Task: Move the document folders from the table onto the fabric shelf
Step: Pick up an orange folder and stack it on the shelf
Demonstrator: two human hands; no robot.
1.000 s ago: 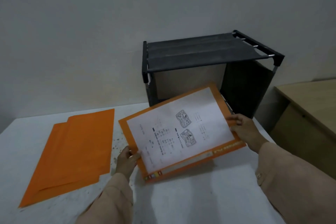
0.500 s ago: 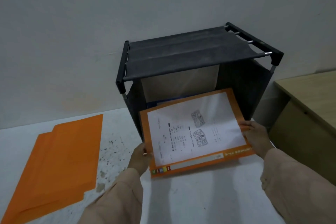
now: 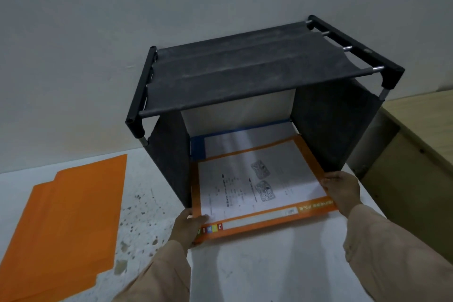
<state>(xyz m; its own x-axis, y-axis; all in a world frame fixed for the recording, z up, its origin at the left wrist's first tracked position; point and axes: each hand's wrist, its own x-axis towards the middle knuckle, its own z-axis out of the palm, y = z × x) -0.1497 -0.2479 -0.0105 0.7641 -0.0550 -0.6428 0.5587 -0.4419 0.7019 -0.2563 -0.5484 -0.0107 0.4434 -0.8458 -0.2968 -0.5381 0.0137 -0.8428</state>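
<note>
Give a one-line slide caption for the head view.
Both hands, left hand and right hand, slide an orange folder into the fabric shelf over a blue folder.

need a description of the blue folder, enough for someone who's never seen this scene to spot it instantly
Start at the dark fabric shelf standing on the white table against the wall, and look into its open front compartment. The blue folder lies flat on the compartment floor, partly covered by the orange folder that both hands are holding. It is the only blue one; all others are orange.
</note>
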